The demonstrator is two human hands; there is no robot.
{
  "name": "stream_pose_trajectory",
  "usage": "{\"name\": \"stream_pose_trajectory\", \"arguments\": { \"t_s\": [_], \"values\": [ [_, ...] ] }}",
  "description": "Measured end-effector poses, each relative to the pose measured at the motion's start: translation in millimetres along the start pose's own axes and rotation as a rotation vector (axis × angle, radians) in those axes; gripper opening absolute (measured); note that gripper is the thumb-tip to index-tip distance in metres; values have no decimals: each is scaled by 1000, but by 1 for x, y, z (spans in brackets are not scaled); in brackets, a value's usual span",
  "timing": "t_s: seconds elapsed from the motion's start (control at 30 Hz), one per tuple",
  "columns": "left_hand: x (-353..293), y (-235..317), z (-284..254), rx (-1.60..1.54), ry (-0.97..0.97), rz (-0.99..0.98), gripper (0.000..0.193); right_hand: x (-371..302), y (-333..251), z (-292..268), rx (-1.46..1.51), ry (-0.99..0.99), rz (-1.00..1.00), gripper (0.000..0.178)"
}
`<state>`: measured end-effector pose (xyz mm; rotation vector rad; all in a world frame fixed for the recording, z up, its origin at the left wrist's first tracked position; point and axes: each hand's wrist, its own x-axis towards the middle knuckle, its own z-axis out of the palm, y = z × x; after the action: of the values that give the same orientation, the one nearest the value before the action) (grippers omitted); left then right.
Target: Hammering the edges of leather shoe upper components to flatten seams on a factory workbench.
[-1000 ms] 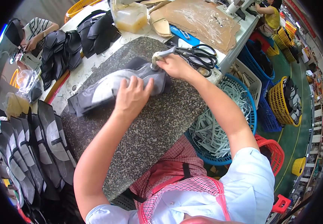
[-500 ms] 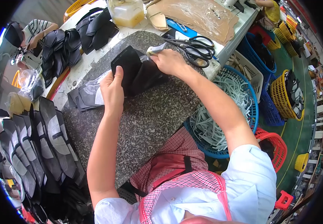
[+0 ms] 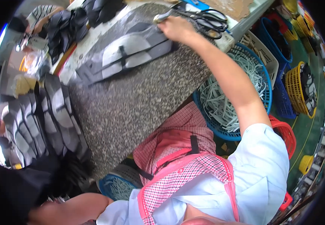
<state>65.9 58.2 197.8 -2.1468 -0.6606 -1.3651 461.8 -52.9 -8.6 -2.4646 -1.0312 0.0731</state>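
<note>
On the speckled stone slab (image 3: 132,101) lies a long grey piece (image 3: 147,45) with pale curved panels and a black strap across it. My right hand (image 3: 179,29) is closed at its far right end, around a small pale, yellowish object (image 3: 162,17) whose kind I cannot make out. My left arm reaches out to the lower left; my left hand (image 3: 38,213) is blurred at the dark rim, its fingers hidden. Beside it is a blurred black piece (image 3: 18,183); I cannot tell whether the hand grips it. Several similar grey pieces (image 3: 63,112) hang in a row above it.
Black-handled scissors (image 3: 213,24) lie past my right hand. A blue basket (image 3: 222,135) of pale strips stands right of the slab, with red (image 3: 284,131) and yellow baskets (image 3: 297,92) beyond. Another person's arm (image 3: 44,22) shows at the far left, near black pieces (image 3: 66,30).
My left hand has left the slab and swung to the lower left. The black piece lifted over the slab is gone from there, and the grey piece lies exposed. My right hand stays at the far end.
</note>
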Motion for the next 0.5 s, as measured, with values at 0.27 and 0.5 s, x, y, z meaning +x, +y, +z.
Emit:
{"name": "stream_pose_trajectory", "arguments": {
  "t_s": [0.27,0.5],
  "values": [
    [-201,165,70,-415,-972,94,50,-109,-26,0,524,88,-470,19],
    [-179,117,87,-850,-968,-49,33,-166,-42,-9,376,-404,-486,19]
  ]
}}
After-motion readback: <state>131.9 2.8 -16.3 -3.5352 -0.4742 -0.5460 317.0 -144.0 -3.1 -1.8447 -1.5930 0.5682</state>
